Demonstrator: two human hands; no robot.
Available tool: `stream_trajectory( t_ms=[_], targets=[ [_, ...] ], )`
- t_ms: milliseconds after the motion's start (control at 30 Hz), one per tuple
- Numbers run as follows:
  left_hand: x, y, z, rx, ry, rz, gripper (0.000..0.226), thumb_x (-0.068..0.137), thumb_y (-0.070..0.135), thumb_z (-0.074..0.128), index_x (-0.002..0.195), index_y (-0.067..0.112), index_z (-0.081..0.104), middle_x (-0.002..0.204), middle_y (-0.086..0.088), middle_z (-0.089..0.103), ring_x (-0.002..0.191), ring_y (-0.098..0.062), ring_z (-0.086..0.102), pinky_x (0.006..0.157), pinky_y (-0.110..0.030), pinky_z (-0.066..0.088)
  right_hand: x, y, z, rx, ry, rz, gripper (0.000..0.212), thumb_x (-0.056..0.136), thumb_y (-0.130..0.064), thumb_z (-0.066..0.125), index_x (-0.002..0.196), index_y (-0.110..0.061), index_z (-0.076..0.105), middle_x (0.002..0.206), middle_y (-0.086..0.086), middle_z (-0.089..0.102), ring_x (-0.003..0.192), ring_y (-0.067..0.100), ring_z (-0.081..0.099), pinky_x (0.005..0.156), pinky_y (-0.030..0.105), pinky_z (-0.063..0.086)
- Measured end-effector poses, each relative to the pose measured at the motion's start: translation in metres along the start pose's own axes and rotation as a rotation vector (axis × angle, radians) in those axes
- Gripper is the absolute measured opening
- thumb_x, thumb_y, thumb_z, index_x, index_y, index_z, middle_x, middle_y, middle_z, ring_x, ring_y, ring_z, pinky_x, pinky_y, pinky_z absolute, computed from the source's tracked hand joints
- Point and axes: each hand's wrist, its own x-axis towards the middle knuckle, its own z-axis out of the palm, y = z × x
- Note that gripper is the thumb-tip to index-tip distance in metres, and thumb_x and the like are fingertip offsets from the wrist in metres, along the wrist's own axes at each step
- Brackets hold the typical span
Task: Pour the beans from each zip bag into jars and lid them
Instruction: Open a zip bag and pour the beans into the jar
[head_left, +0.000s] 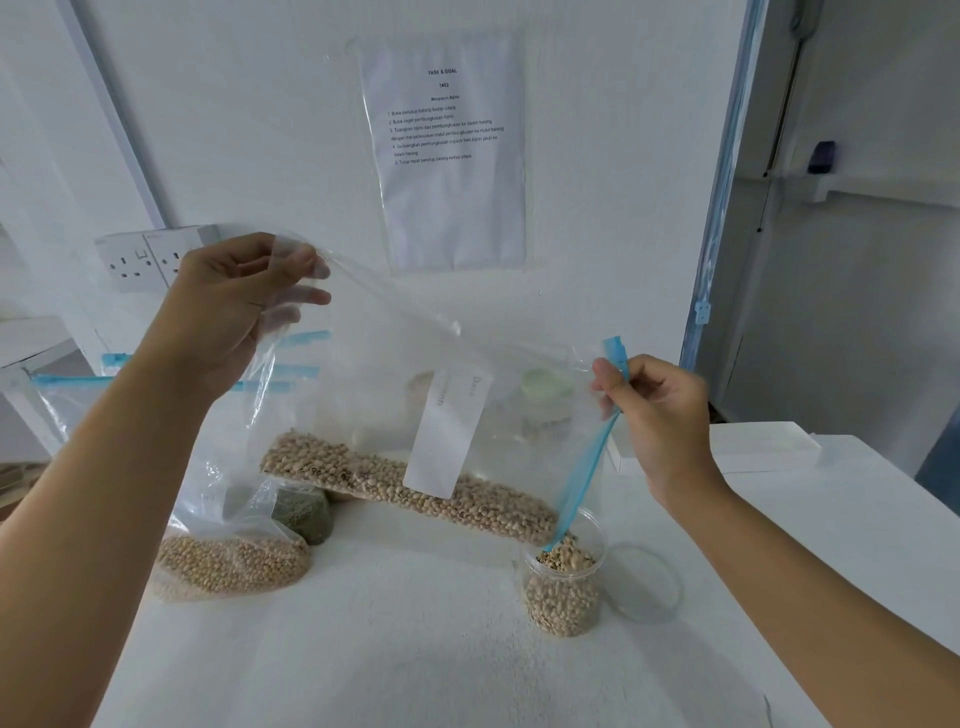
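A clear zip bag (405, 395) with a white label and a blue zip strip hangs tilted over the table, pale beans (410, 491) lying along its lower edge. My left hand (234, 306) grips its raised bottom corner. My right hand (657, 415) pinches the blue zip edge. The bag's low open corner points into a clear jar (563, 587), which stands upright and holds beans nearly to the rim. A clear lid (647, 584) lies flat just right of the jar.
On the white table (415, 665) at left lie another bag of pale beans (228, 564) and a bag of green beans (304, 512). More blue-zipped bags (78, 395) stand behind. A wall socket (145, 257) and an instruction sheet (447, 150) are on the wall.
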Motion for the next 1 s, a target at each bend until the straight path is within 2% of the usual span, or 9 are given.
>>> stream_trajectory(
  t_ms=[167,567,700,800,1000],
  targets=[
    [0.0002,0.0010,0.0002,0.001,-0.004,-0.001,0.010,0.090,0.027,0.071,0.082,0.024,0.077,0.092,0.002,0.074,0.083,-0.017,0.072,0.070,-0.025,0.046,-0.0024,-0.0017,0.0021,-0.001,-0.019,-0.017,0.040,0.091,-0.021,0.074,0.073,0.012,0.062,0.068,0.029,0.058,0.062,0.023,0.053,0.071,0.030,0.049],
    [0.0012,0.0025,-0.0005,0.008,-0.005,-0.005,0.011,0.090,0.029,0.070,0.082,0.025,0.076,0.092,0.003,0.074,0.083,-0.015,0.072,0.066,-0.020,0.048,-0.0009,-0.0046,0.0006,-0.017,-0.013,-0.027,0.041,0.091,-0.023,0.075,0.073,0.012,0.061,0.069,0.030,0.059,0.062,0.025,0.053,0.072,0.036,0.049],
    [0.0014,0.0028,-0.0008,0.014,-0.001,-0.006,0.011,0.091,0.029,0.070,0.082,0.025,0.076,0.093,0.003,0.074,0.084,-0.015,0.071,0.069,-0.023,0.048,-0.0005,-0.0047,0.0001,-0.014,0.013,-0.030,0.038,0.092,-0.021,0.074,0.074,0.012,0.063,0.070,0.030,0.059,0.063,0.025,0.054,0.073,0.034,0.050],
    [0.0015,0.0034,-0.0004,0.016,-0.006,-0.008,0.009,0.089,0.029,0.071,0.083,0.025,0.075,0.093,0.002,0.074,0.084,-0.016,0.071,0.072,-0.028,0.046,-0.0004,-0.0053,0.0018,-0.019,-0.029,-0.023,0.039,0.091,-0.020,0.075,0.074,0.012,0.063,0.068,0.028,0.060,0.062,0.023,0.054,0.072,0.032,0.050],
    [0.0006,0.0022,-0.0008,0.014,-0.002,-0.008,0.009,0.089,0.029,0.071,0.083,0.025,0.075,0.092,0.002,0.074,0.083,-0.016,0.071,0.072,-0.028,0.046,-0.0012,-0.0025,0.0015,-0.016,-0.013,-0.005,0.040,0.091,-0.020,0.075,0.073,0.013,0.062,0.068,0.030,0.059,0.063,0.026,0.053,0.075,0.036,0.050]
  ],
)
